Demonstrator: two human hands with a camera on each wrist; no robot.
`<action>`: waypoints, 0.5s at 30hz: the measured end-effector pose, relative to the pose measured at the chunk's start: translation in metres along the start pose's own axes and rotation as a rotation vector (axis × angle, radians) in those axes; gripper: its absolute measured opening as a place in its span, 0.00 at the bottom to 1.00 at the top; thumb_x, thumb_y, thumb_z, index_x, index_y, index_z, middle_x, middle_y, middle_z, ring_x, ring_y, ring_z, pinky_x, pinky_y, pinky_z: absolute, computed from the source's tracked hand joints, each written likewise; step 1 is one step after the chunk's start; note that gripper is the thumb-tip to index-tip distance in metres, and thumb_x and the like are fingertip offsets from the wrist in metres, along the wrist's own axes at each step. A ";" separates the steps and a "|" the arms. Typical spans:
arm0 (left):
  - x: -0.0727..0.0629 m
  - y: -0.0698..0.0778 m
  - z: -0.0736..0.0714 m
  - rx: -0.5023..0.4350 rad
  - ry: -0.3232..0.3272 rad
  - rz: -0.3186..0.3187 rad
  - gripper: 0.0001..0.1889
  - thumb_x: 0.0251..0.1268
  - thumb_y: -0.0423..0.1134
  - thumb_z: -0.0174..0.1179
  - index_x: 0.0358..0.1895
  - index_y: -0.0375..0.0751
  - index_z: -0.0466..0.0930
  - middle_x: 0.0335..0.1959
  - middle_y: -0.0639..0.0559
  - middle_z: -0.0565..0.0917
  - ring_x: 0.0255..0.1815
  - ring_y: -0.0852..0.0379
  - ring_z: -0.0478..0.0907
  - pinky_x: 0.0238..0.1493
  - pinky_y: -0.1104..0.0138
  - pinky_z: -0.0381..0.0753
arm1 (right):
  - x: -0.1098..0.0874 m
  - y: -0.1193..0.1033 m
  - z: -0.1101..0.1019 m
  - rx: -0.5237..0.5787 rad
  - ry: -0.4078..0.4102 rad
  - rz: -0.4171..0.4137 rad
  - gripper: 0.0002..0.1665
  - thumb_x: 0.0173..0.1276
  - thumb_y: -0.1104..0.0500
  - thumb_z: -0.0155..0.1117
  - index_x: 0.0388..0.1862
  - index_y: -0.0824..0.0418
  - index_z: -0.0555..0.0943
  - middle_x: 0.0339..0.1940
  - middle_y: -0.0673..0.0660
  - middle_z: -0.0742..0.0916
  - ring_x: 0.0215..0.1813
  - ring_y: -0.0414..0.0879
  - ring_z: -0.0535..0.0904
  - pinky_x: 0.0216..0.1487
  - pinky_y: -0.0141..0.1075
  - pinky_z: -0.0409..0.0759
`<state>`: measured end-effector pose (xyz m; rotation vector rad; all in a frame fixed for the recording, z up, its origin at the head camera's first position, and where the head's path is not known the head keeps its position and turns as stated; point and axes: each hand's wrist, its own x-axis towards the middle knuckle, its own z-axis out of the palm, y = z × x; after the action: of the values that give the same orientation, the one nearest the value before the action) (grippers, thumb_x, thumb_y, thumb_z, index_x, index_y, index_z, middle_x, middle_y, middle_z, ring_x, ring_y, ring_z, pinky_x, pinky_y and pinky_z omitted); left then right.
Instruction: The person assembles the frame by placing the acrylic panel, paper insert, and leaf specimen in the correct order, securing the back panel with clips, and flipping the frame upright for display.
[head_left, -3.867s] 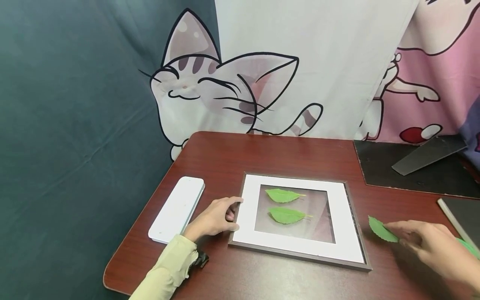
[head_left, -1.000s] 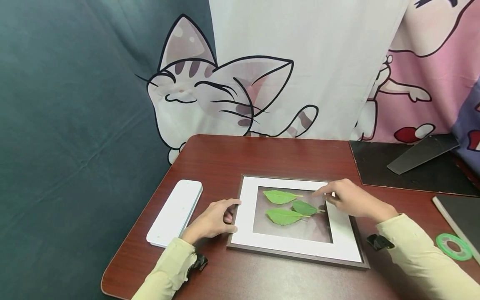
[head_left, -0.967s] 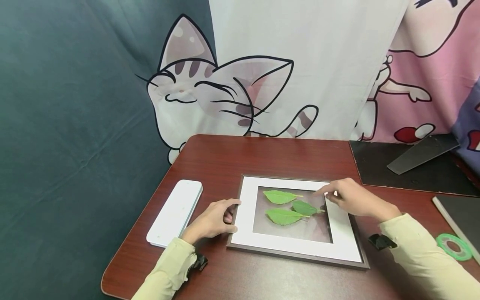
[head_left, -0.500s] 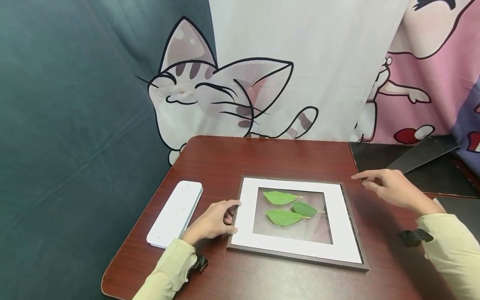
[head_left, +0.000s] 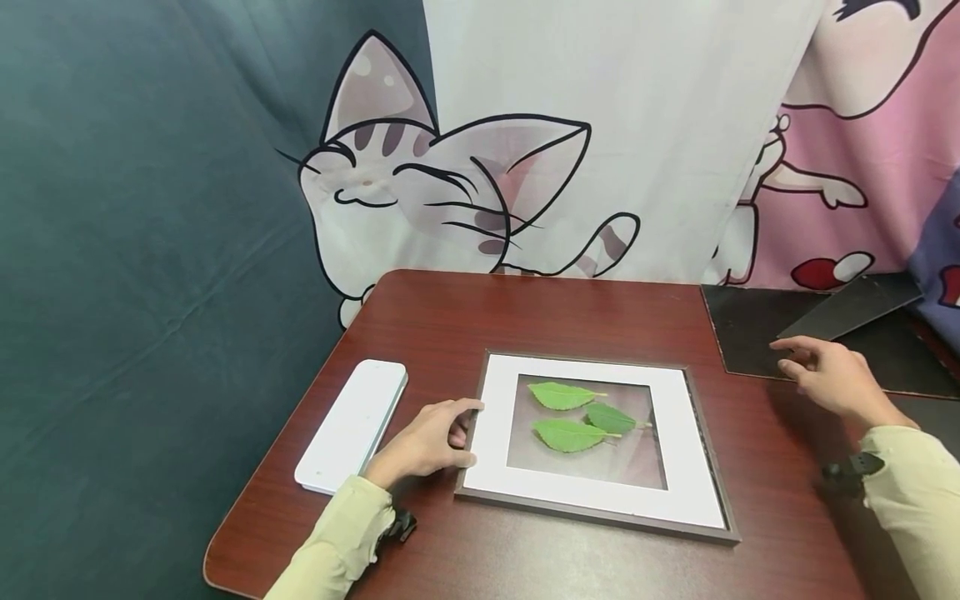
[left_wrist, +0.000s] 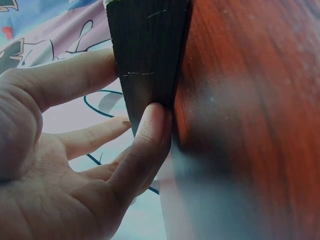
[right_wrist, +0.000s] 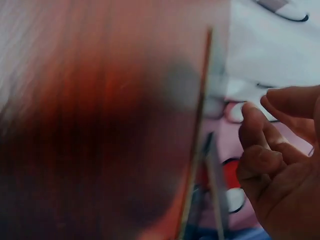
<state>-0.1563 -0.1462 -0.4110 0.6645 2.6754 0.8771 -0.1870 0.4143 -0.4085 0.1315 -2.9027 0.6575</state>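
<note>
The picture frame point(head_left: 592, 493) lies flat right of centre in the lower half of the head view, on a reddish-brown bench point(head_left: 570, 312). It has a thin greyish rim and a broad white border around a see-through window, and three green leaves lie within that window. The upper leaf point(head_left: 561, 396) and the lower leaf point(head_left: 568, 434) sit one above the other toward the window's left side, stems pointing right. The darker third leaf point(head_left: 609, 417) is set to their right, its stem end near the window's right edge.

The left hand point(head_left: 427, 440), just below the middle of the view, is at the frame's left edge; its grip is bent about that edge, thumb and fingertips touching it, which the left wrist view shows close up.

The right hand point(head_left: 838, 377) is at the right of the view, well apart from the frame, above the bench near a black sheet point(head_left: 750, 337). Its grip is loosely spread, forefinger and thumb apart; the right wrist view is blurred, but it seems to hold nothing.

A white oblong case point(head_left: 352, 425) lies left of the left hand. Behind the bench hangs a white cloth point(head_left: 667, 100) with a cartoon cat, beside a dark teal curtain point(head_left: 150, 300).
</note>
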 end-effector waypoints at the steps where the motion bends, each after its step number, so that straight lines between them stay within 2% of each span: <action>1: 0.000 0.000 0.000 -0.001 -0.004 0.002 0.36 0.51 0.32 0.74 0.67 0.40 0.72 0.43 0.48 0.79 0.38 0.62 0.76 0.41 0.73 0.76 | 0.000 0.005 0.000 0.008 0.005 0.022 0.18 0.74 0.60 0.59 0.60 0.66 0.78 0.24 0.54 0.87 0.21 0.31 0.75 0.27 0.30 0.65; 6: 0.001 -0.001 0.000 -0.015 -0.005 0.021 0.36 0.50 0.31 0.74 0.67 0.38 0.73 0.42 0.47 0.79 0.37 0.61 0.76 0.40 0.74 0.75 | 0.001 0.030 -0.001 0.042 0.049 0.154 0.21 0.74 0.59 0.58 0.61 0.69 0.76 0.23 0.55 0.88 0.21 0.29 0.77 0.27 0.28 0.65; 7: 0.001 -0.001 0.000 -0.013 -0.005 0.027 0.36 0.50 0.31 0.74 0.66 0.38 0.73 0.42 0.47 0.79 0.37 0.61 0.76 0.40 0.74 0.75 | 0.002 0.034 -0.002 0.057 0.061 0.192 0.21 0.74 0.58 0.57 0.61 0.69 0.75 0.22 0.52 0.88 0.21 0.29 0.77 0.25 0.29 0.66; 10: 0.002 -0.002 0.001 -0.006 -0.007 0.041 0.36 0.50 0.31 0.74 0.66 0.38 0.73 0.41 0.47 0.79 0.37 0.60 0.76 0.39 0.74 0.75 | 0.003 0.046 -0.003 0.133 0.110 0.319 0.23 0.75 0.57 0.53 0.63 0.70 0.74 0.17 0.32 0.83 0.20 0.26 0.77 0.23 0.30 0.72; 11: 0.002 -0.003 0.002 -0.003 -0.010 0.045 0.36 0.50 0.31 0.74 0.66 0.38 0.72 0.41 0.47 0.79 0.37 0.60 0.76 0.40 0.74 0.75 | 0.002 0.049 -0.003 0.176 0.125 0.378 0.23 0.76 0.57 0.52 0.63 0.69 0.74 0.15 0.26 0.79 0.19 0.26 0.77 0.23 0.30 0.73; 13: 0.002 -0.003 0.003 0.001 -0.015 0.049 0.36 0.50 0.31 0.74 0.66 0.38 0.72 0.41 0.47 0.79 0.37 0.60 0.76 0.40 0.74 0.75 | 0.001 0.056 -0.003 0.313 0.151 0.490 0.16 0.77 0.58 0.50 0.58 0.59 0.77 0.14 0.18 0.73 0.18 0.27 0.78 0.21 0.32 0.77; 15: 0.002 -0.003 0.004 -0.002 -0.017 0.048 0.36 0.50 0.31 0.74 0.66 0.38 0.73 0.41 0.47 0.79 0.37 0.60 0.76 0.40 0.73 0.75 | 0.001 0.061 -0.004 0.478 0.181 0.564 0.12 0.77 0.61 0.49 0.51 0.48 0.77 0.13 0.19 0.73 0.17 0.28 0.78 0.21 0.32 0.79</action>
<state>-0.1577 -0.1454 -0.4160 0.7349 2.6535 0.8812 -0.1950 0.4706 -0.4303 -0.6745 -2.5430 1.3583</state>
